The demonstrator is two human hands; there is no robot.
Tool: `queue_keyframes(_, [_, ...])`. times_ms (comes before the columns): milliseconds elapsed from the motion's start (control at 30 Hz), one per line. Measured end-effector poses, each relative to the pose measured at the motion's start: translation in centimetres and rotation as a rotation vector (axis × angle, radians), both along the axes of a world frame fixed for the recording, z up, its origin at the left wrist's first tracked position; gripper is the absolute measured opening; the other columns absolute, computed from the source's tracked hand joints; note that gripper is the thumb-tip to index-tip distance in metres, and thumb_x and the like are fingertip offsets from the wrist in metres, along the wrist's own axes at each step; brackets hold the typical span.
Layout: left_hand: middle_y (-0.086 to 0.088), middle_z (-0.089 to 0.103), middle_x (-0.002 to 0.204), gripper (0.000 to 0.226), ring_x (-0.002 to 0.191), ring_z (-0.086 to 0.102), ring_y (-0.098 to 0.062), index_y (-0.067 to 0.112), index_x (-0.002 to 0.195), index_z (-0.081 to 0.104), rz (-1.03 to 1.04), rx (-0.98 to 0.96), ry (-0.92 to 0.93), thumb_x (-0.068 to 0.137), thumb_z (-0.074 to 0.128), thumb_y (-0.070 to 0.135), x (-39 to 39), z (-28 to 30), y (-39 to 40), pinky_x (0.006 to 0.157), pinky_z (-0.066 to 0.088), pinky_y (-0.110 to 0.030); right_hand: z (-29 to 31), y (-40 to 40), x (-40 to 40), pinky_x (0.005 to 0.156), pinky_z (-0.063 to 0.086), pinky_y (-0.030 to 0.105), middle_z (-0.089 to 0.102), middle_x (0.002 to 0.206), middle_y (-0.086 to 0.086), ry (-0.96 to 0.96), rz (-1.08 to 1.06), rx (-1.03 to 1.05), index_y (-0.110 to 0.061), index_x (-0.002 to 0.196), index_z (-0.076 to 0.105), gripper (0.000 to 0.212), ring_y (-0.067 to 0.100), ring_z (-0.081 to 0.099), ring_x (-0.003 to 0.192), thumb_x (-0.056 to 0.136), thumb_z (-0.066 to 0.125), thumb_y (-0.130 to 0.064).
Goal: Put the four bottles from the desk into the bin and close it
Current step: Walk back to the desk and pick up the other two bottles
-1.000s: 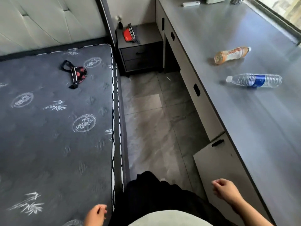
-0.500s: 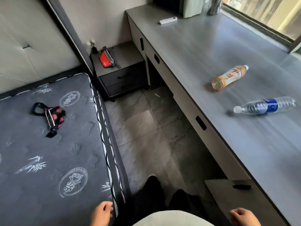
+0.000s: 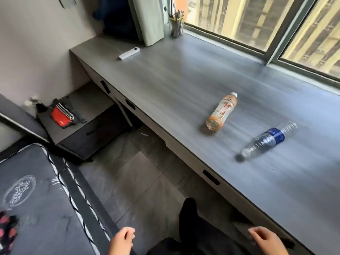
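View has swung up from the bed toward the table point(image 3: 184, 74). Orange bottle point(image 3: 221, 114) and water bottle point(image 3: 269, 140) lie on it; bin unseen. Left hand point(image 3: 121, 242) and right hand point(image 3: 266, 242) loosely curled, empty — two bottles left to fetch.

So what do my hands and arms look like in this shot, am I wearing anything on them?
Both hands are bare: no gloves, rings, watch or bands show on the left hand or the right hand. The right forearm is bare as far as the frame shows, with no sleeve in view. Only the left hand itself shows, so I cannot tell about a sleeve there.
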State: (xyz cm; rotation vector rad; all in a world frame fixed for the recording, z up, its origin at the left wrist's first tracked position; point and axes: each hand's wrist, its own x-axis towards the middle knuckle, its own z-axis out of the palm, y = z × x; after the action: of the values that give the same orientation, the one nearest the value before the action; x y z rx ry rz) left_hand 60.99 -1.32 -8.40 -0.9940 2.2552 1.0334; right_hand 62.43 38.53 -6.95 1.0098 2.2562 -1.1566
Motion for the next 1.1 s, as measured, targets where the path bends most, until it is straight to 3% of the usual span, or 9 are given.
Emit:
queue_keyframes(67, [-0.009,0.064,0.063,0.033,0.036,0.052,-0.009,0.024,0.059,0.060,-0.058,0.021,0.080,0.085,0.055,0.004,-4.4,1.2,1.3,0.051,0.044,-0.023,1.6,-0.6,-3.0,0.060,0.041,-0.001,0.071,0.073,0.009,-0.006,0.011,-0.028,-0.008,0.077,0.070,0.008,0.018,0.066,0.067,0.083,0.065,-0.008])
queue_keyframes(133, [-0.005,0.064,0.064,0.034,0.041,0.053,-0.009,0.030,0.064,0.059,-0.170,0.032,0.117,0.086,0.055,0.005,-9.2,2.3,3.4,0.053,0.044,-0.020,3.2,-1.1,-6.4,0.057,0.043,0.003,0.068,0.066,0.007,0.097,0.022,-0.059,-0.008,0.080,0.069,0.009,0.013,0.062,0.054,0.085,0.062,-0.006])
queue_keyframes(267, [-0.001,0.068,0.077,0.029,0.058,0.060,-0.013,0.032,0.071,0.059,-0.371,0.110,0.177,0.089,0.052,0.011,-17.4,4.6,7.9,0.064,0.048,-0.028,6.1,-1.1,-12.8,0.058,0.045,0.013,0.067,0.068,0.008,0.223,0.018,-0.067,-0.012,0.083,0.067,0.010,0.017,0.062,0.062,0.087,0.059,-0.008])
queue_keyframes(433, [0.012,0.063,0.092,0.016,0.078,0.056,0.002,0.027,0.097,0.063,-0.706,0.105,0.284,0.091,0.048,0.028,-26.2,6.8,14.7,0.065,0.040,-0.012,8.4,1.0,-18.7,0.065,0.047,0.028,0.068,0.069,0.007,0.319,-0.090,0.036,-0.015,0.088,0.065,0.006,0.021,0.065,0.070,0.087,0.060,-0.012])
queue_keyframes(533, [0.004,0.060,0.106,0.030,0.078,0.054,0.001,0.020,0.113,0.058,-0.830,0.101,0.351,0.087,0.054,0.036,-31.0,7.8,19.5,0.068,0.037,-0.013,8.1,2.4,-20.9,0.063,0.043,0.028,0.067,0.071,0.009,0.338,-0.218,0.128,-0.014,0.092,0.066,0.008,0.027,0.066,0.076,0.086,0.061,-0.013])
queue_keyframes(633, [-0.006,0.054,0.125,0.053,0.111,0.054,-0.018,0.014,0.127,0.047,-0.933,0.080,0.360,0.083,0.058,0.043,-34.9,7.7,23.6,0.094,0.044,-0.029,7.7,3.6,-22.2,0.067,0.041,0.028,0.064,0.074,0.008,0.301,-0.343,0.218,-0.011,0.098,0.066,0.014,0.026,0.061,0.073,0.086,0.061,-0.016])
queue_keyframes(733, [-0.010,0.041,0.140,0.076,0.129,0.040,-0.026,0.011,0.137,0.031,-1.008,0.039,0.300,0.079,0.058,0.051,-37.7,7.0,27.0,0.105,0.038,-0.038,7.1,4.5,-22.5,0.069,0.038,0.027,0.061,0.076,0.006,0.263,-0.442,0.290,-0.008,0.102,0.065,0.019,0.024,0.056,0.073,0.085,0.062,-0.016])
queue_keyframes(900, [-0.019,0.041,0.137,0.096,0.127,0.039,-0.034,0.003,0.138,0.022,-1.063,-0.069,0.249,0.070,0.067,0.053,-39.4,5.6,31.8,0.104,0.035,-0.040,6.5,5.1,-23.0,0.069,0.041,0.029,0.062,0.077,0.007,0.231,-0.584,0.354,-0.006,0.105,0.064,0.024,0.025,0.058,0.072,0.083,0.064,-0.017])
queue_keyframes(1100, [-0.021,0.054,0.123,0.070,0.111,0.054,-0.037,0.003,0.123,0.037,-1.047,-0.036,0.188,0.070,0.070,0.036,-39.8,4.2,32.5,0.090,0.047,-0.043,5.6,5.5,-22.9,0.069,0.043,0.030,0.057,0.089,0.001,0.183,-0.673,0.390,-0.009,0.114,0.057,0.035,0.021,0.056,0.074,0.083,0.065,-0.023])
